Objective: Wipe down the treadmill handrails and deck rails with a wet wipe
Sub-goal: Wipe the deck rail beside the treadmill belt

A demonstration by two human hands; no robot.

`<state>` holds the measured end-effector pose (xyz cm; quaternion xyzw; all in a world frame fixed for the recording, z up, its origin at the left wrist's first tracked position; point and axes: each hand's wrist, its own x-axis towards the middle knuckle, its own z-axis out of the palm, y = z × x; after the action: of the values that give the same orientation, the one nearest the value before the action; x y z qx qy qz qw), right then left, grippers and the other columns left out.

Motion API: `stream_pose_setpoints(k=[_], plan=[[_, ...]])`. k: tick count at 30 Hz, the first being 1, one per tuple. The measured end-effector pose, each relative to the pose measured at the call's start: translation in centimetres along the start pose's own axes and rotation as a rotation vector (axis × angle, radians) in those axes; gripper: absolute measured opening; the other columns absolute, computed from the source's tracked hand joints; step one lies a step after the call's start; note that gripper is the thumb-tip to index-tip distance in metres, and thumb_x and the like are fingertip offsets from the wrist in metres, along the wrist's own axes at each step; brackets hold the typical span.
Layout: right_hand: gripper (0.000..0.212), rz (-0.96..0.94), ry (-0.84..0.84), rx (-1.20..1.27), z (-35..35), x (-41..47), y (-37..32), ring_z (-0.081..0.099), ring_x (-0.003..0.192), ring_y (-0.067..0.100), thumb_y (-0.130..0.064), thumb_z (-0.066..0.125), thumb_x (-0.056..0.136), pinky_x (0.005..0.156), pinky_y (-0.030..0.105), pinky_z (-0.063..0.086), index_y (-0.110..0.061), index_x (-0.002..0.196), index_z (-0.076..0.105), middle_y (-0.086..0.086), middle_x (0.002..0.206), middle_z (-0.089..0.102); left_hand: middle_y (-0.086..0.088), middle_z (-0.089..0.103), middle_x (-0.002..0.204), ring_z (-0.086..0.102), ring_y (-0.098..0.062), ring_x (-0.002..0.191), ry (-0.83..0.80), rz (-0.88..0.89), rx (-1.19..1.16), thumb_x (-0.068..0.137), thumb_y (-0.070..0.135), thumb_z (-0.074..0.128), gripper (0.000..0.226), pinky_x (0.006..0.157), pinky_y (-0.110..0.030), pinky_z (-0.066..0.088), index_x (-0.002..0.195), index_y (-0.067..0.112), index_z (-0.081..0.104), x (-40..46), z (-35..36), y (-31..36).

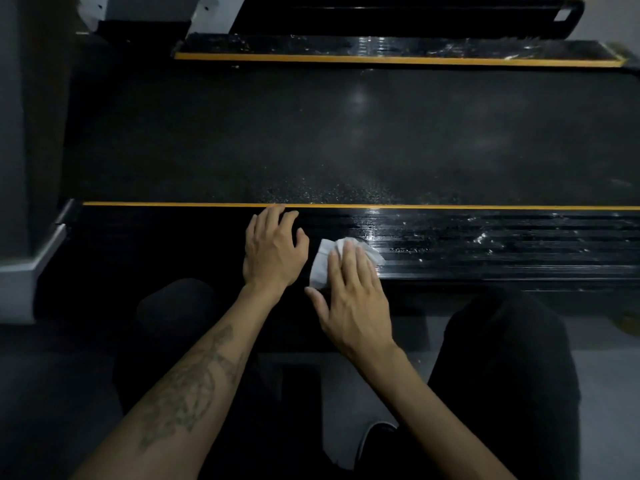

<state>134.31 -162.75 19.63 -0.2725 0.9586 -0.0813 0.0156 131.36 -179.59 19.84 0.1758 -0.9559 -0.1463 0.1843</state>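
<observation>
From the head view the scene is lying in dim light, and much of the near deck rail (485, 244) is showing only as black ribbed plastic with wet streaks glinting toward the right, where it is running out of the picture. The wet wipe (323, 261) is lying crumpled on that rail, and only its left part and far edge are showing; the rest is hiding beneath the fingers of the right hand (349, 299). That hand is lying flat with straight fingers pressing down on the wipe, thumb spread out to the left and touching nothing, so the grip is wide, pressing rather than pinching. The left hand (273, 247) is resting just beside the wipe on its left, apart from it, fingers loosely spread, fingertips reaching the orange stripe (173, 204) at the rail's inner edge; its grip is wide too and holding nothing. Beyond the stripe the belt (346, 133) is stretching dark and speckled, and the far deck rail (398, 48) is shining wet. The person's knees, in dark trousers, are fading into shadow below.
</observation>
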Motion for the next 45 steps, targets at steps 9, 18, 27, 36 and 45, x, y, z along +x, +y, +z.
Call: stream_pose_setpoints(k=[9,18,27,36,45], plan=[[0.074,0.031,0.045,0.047,-0.4,0.7,1.0,0.001,0.159,0.026,-0.055,0.015,0.106,0.129,0.039,0.003,-0.007,0.163,0.017,0.015,0.171,0.006,-0.01,0.058,0.137,0.051,-0.031,0.131,0.009,0.009,0.005,0.097,0.027,0.056,0.039,0.115,-0.05,0.036,0.131,0.01,0.065,0.1,0.1,0.0],[0.067,0.068,0.04,0.0,-1.0,1.9,1.5,-0.002,0.159,0.026,-0.048,0.02,0.11,0.129,0.039,0.0,-0.007,0.163,0.013,0.015,0.171,0.001,-0.01,0.058,0.138,0.051,-0.031,0.132,0.009,0.01,0.0,0.098,0.026,0.056,0.039,0.115,-0.05,0.036,0.132,0.01,0.065,0.1,0.1,-0.1],[0.066,0.044,0.004,-0.002,-1.2,3.9,2.1,-0.003,0.159,0.024,-0.048,0.014,0.111,0.129,0.038,0.001,-0.01,0.164,0.01,0.012,0.172,0.001,-0.01,0.059,0.138,0.052,-0.031,0.131,0.006,0.01,-0.01,0.097,0.024,0.057,0.038,0.114,-0.05,0.037,0.132,0.01,0.066,0.0,-0.1,-0.1],[0.061,0.009,-0.021,-0.027,-1.8,4.6,2.3,0.0,0.159,0.024,-0.044,0.014,0.112,0.128,0.037,0.0,-0.014,0.165,0.012,0.009,0.172,0.003,-0.008,0.058,0.139,0.051,-0.028,0.132,0.002,0.013,-0.02,0.098,0.025,0.056,0.039,0.116,-0.049,0.036,0.133,0.01,0.065,0.0,-0.1,-0.2],[0.06,0.049,-0.014,-0.011,-1.5,4.5,1.4,0.003,0.159,0.026,-0.042,0.015,0.112,0.128,0.039,0.006,-0.012,0.164,0.015,0.011,0.172,0.008,-0.008,0.059,0.135,0.053,-0.028,0.128,0.01,0.031,-0.013,0.098,0.026,0.057,0.037,0.112,-0.05,0.04,0.131,0.01,0.065,0.0,0.1,-0.3]])
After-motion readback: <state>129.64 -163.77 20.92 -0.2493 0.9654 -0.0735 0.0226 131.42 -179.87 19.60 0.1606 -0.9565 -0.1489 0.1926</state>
